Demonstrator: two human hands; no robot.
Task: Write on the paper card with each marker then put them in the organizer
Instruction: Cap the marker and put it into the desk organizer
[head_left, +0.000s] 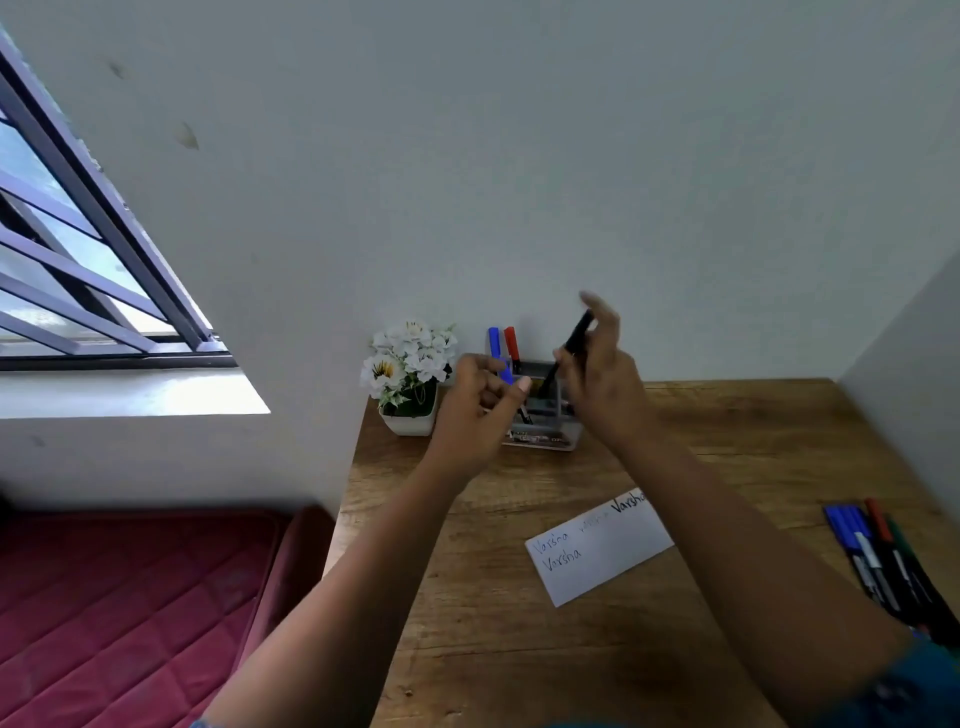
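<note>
Right hand (597, 374) grips a black marker (569, 348) by its upper barrel, thumb and fingers curled round it; index finger lifted and blurred. Marker tilted, lower end down inside the organizer (545, 415), which stands against the wall.

Left hand (480, 410) sits just left of the organizer, in front of its near-left corner, fingers loosely curled. Cannot tell whether it holds the organizer wall or anything else; blur and overlap.

Blue marker (494, 345) and red marker (511, 344) already stand upright in the organizer's back-left compartment.

Paper card (602, 551) lies flat on the worktop (727, 441), well in front of the organizer, with several written words, one in bold black at the far edge.

Spare markers (883, 561) lie bunched well to the right of the organizer, nearer than the card.

White flower pot (408, 382) stands just left of the organizer.

Handling judgement: marker is light, stiff, smooth plastic, likely a bit slippery; mid-to-upper barrel hold suits dropping it in tip-down. Organizer looks light and could shift or tip if nudged; a steadying hand helps.
</note>
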